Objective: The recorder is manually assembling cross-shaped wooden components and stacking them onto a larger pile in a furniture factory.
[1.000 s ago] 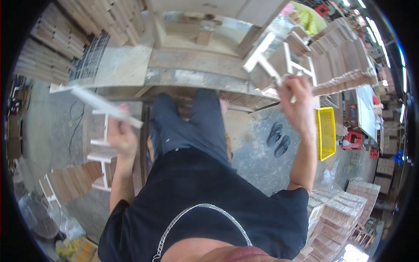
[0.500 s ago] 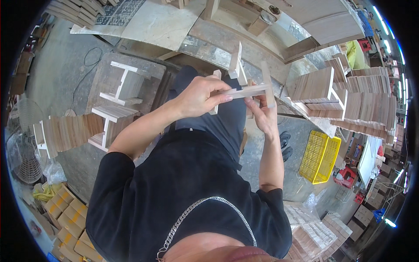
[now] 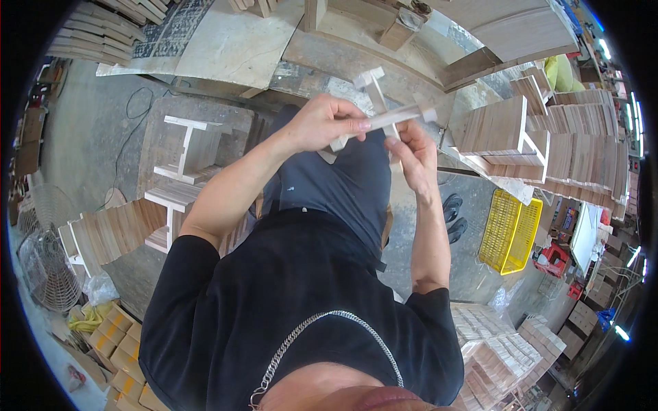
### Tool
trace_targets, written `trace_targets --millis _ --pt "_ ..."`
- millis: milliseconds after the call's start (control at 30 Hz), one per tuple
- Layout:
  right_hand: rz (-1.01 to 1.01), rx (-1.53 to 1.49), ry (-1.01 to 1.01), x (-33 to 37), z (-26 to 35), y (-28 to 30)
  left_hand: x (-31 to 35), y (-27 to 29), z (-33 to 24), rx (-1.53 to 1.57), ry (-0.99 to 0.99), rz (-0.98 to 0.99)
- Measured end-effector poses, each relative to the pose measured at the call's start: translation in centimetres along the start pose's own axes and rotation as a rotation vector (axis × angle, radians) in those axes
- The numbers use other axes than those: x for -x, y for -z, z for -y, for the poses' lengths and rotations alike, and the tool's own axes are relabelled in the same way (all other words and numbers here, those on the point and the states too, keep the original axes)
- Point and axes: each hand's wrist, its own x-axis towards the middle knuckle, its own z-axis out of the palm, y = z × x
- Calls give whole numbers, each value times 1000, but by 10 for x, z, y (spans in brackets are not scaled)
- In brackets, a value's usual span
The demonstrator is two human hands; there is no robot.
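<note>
Over my lap, two pale wooden I-shaped pieces cross each other. My left hand (image 3: 330, 125) pinches one wooden I-shaped piece (image 3: 401, 116) between thumb and fingers near its left end; its bar slopes up to the right, and its far crosspiece is blurred. My right hand (image 3: 414, 152) is closed around the near end of the other wooden I-shaped piece (image 3: 376, 92), which points away from me under the first. That piece's near crosspiece is partly covered by my fingers. Whether the two pieces touch cannot be made out.
Rows of stacked wooden I-shaped pieces stand at the left (image 3: 123, 229) and right (image 3: 582, 151). A yellow plastic crate (image 3: 510, 231) and dark slippers (image 3: 452, 218) are on the floor at right. Ahead is a wooden workbench (image 3: 370, 58); a wire fan (image 3: 49, 267) stands far left.
The piece in my left hand has tilted, its right end now higher. The piece in my right hand has turned, its far crosspiece showing differently. The whole view has shifted slightly.
</note>
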Motion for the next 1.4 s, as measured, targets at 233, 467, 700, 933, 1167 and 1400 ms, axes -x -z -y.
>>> trace_targets --millis 233,467,700,933,1167,1400 --pt "6 -131 43 -27 10 4 -25 18 -7 83 -18 20" --pt "-20 -231 62 -42 -5 8 -40 19 -6 124 89 40" --pt "-92 -430 76 -82 -18 8 -59 35 -34 101 253 -14" --pt "-301 -436 19 -150 -12 23 -85 29 -6 -289 -254 -463" --pt "-470 -331 110 -196 7 33 -143 52 -24 -664 -398 -555" --pt "-778 197 149 -177 -4 40 -167 54 -25 -810 -485 -586"
